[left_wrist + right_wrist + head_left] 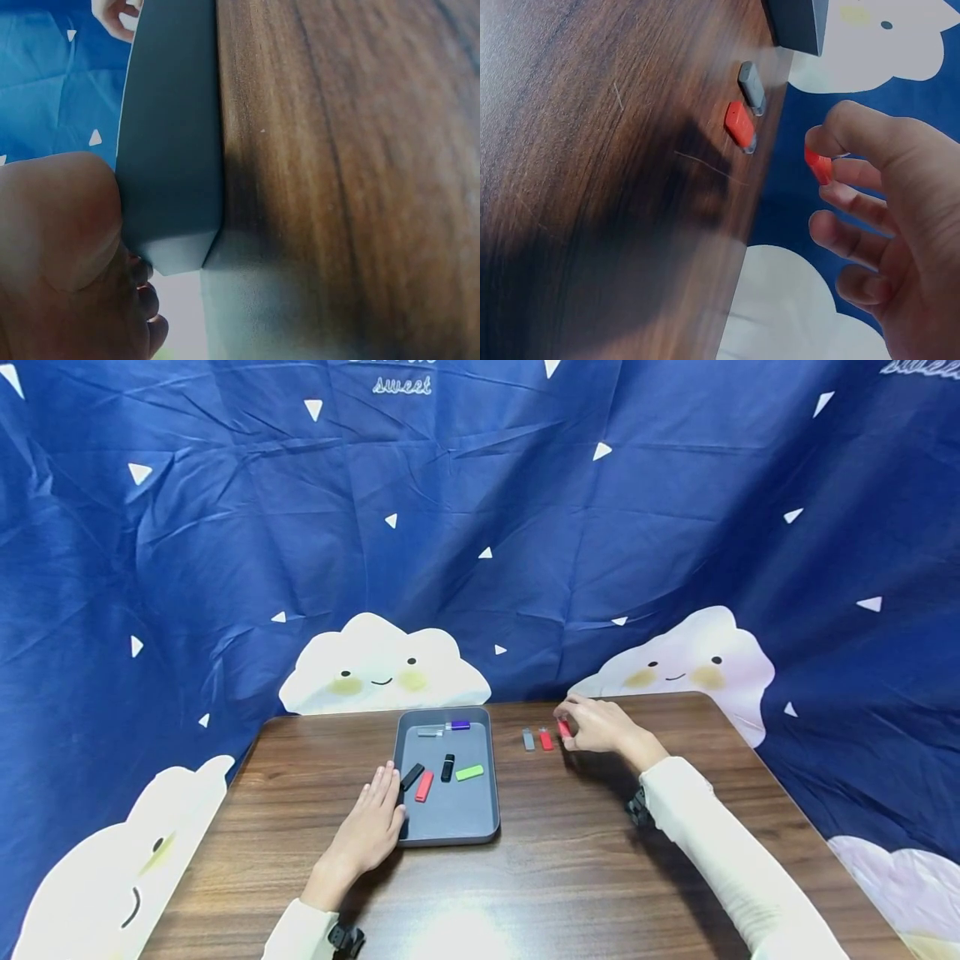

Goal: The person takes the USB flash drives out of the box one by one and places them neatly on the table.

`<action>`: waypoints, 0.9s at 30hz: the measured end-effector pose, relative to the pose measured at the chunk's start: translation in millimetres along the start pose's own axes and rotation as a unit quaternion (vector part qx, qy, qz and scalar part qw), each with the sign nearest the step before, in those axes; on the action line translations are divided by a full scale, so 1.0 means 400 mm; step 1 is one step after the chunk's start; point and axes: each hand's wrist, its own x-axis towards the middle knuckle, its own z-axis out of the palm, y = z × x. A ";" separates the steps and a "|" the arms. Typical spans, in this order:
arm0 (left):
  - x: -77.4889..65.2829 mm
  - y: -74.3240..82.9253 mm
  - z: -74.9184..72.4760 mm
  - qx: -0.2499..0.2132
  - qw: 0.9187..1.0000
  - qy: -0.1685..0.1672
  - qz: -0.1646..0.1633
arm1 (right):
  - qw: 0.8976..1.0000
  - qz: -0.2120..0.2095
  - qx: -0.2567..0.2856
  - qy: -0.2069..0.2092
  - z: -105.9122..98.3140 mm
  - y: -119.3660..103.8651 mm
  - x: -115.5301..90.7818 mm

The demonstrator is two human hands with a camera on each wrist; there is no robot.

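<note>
My right hand (598,725) pinches a red USB stick (819,166) between thumb and fingertips, over the far part of the table. Just left of it, a second red USB stick (546,741) and a grey USB stick (528,740) lie side by side on the wood. My left hand (369,822) rests along the left side of the grey tray (457,833), its fingers straight. Inside the tray lie a red stick (424,786), a green one (469,772), a purple-ended one (458,726), a clear one (431,733) and two black ones (447,768).
The brown wooden table (570,877) ends at a rounded far edge close behind the tray and the loose sticks. Directly beyond hangs a blue curtain (480,527) with white triangles and smiling clouds. Black wrist cameras (639,808) sit on both wrists.
</note>
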 end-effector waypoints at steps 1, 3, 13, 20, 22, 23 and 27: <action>0.000 -0.001 0.001 0.000 1.000 0.000 -0.001 | 1.000 0.001 0.001 -0.001 0.002 0.003 0.001; 0.001 -0.001 0.002 0.000 1.000 -0.002 -0.002 | 1.000 0.003 0.002 -0.006 0.006 0.008 0.004; 0.002 0.003 -0.006 -0.004 1.000 0.001 -0.001 | 0.999 0.026 0.012 -0.028 0.028 0.022 0.012; -0.004 0.008 -0.012 -0.001 1.000 -0.001 0.000 | 0.998 0.040 0.021 -0.041 0.040 0.028 0.010; -0.003 0.007 -0.012 -0.001 1.000 -0.002 0.000 | 0.998 0.043 0.024 -0.043 0.041 0.029 0.009; -0.002 0.007 -0.012 -0.001 1.000 -0.002 -0.001 | 0.998 0.043 0.026 -0.044 0.043 0.030 0.009; -0.002 0.003 -0.009 -0.003 1.000 -0.002 0.000 | 0.997 0.046 0.030 -0.046 0.049 0.034 0.009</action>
